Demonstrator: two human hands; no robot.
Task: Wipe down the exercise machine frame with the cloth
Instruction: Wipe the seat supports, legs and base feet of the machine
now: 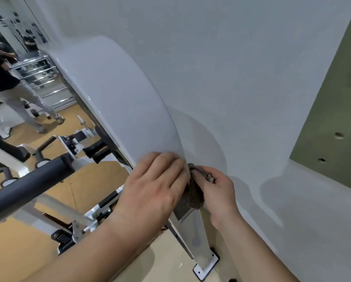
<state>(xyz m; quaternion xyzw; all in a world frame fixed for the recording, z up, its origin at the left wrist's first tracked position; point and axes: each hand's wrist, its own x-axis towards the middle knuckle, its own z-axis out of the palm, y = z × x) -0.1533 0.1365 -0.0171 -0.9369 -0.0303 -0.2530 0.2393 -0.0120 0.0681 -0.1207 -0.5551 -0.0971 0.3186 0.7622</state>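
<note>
Two hands work at the white frame point(119, 102): the right hand point(221, 194) has its fingers point(206, 170) pinching the brown cloth point(195, 193) on the frame's edge, the left hand point(156, 184) lies flat beside it, so wiping looks part done and rubbing lower comes next.

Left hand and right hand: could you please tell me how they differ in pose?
The left hand lies flat on the white frame; the right hand is curled round the cloth. The left hand rests on the frame's curved face, the right hand beside its edge. Both are bare and close together.
</note>
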